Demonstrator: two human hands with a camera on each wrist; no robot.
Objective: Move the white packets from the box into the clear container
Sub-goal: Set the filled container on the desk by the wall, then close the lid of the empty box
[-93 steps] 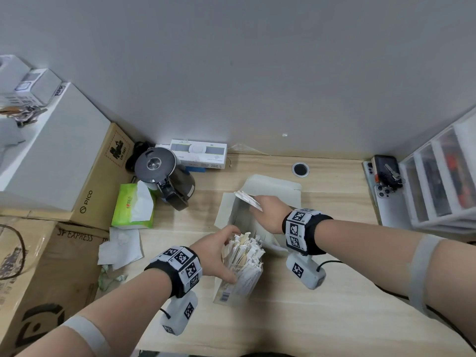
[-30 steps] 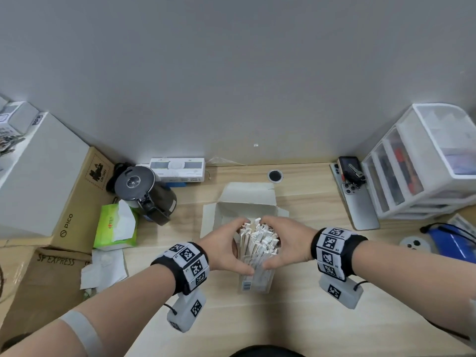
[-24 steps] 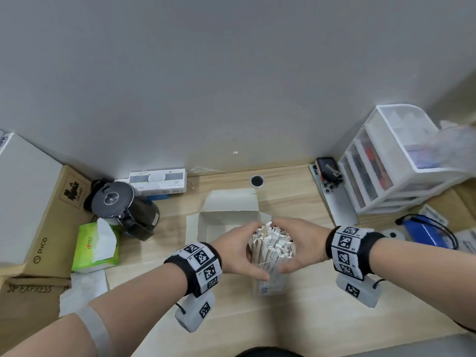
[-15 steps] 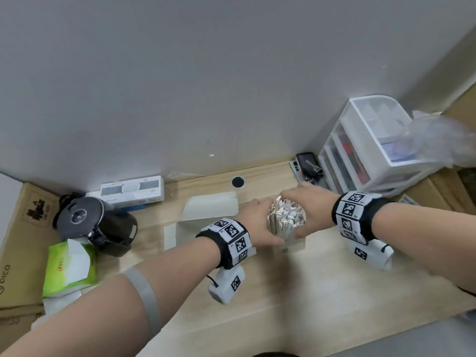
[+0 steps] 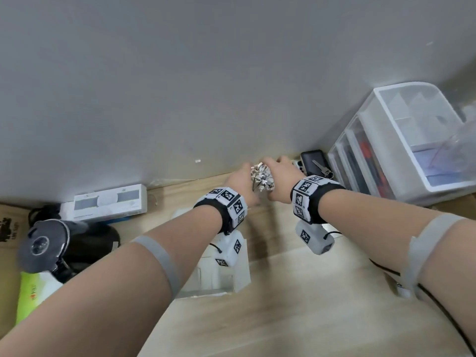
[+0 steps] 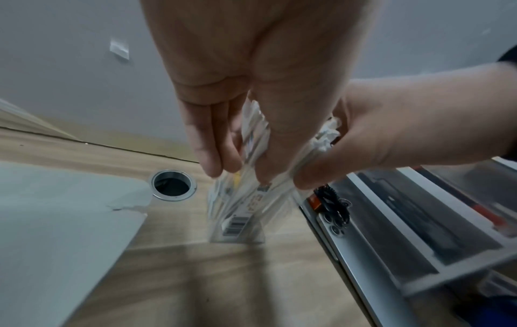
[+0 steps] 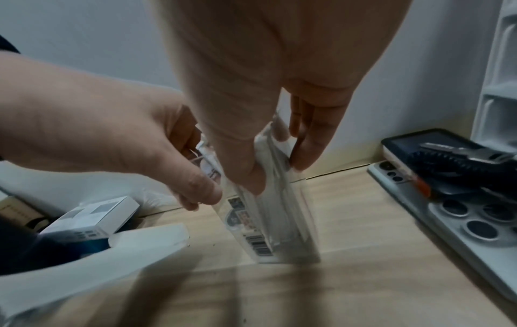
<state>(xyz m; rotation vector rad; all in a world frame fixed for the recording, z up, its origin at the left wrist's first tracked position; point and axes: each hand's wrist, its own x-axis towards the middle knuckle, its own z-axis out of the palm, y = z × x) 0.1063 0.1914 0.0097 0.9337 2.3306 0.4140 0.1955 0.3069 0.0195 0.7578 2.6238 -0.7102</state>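
A narrow clear container (image 6: 238, 221) (image 7: 279, 223), packed upright with white packets (image 5: 261, 175) (image 6: 253, 132), stands near the wall at the back of the wooden table. My left hand (image 5: 239, 181) (image 6: 215, 137) grips it from the left. My right hand (image 5: 280, 176) (image 7: 251, 137) grips it from the right. Fingers and thumbs of both curl round its upper part and the packet tops. Its base with a barcode label shows at the tabletop, blurred. The open white box (image 5: 213, 276) (image 6: 56, 221) (image 7: 112, 254) lies nearer me, partly hidden under my left wrist.
A phone with keys on it (image 5: 315, 163) (image 7: 447, 159) lies just right of the container. Beyond it stands a white drawer unit (image 5: 401, 150). A cable hole (image 6: 173, 185) is to the left. A flat white carton (image 5: 108, 202), a black kettle (image 5: 64, 243) and a green tissue pack (image 5: 31, 292) sit far left.
Both hands took hold of the filled container beside the box and have carried it away from me and to the right, up near the wall and the phone. The box stayed put.
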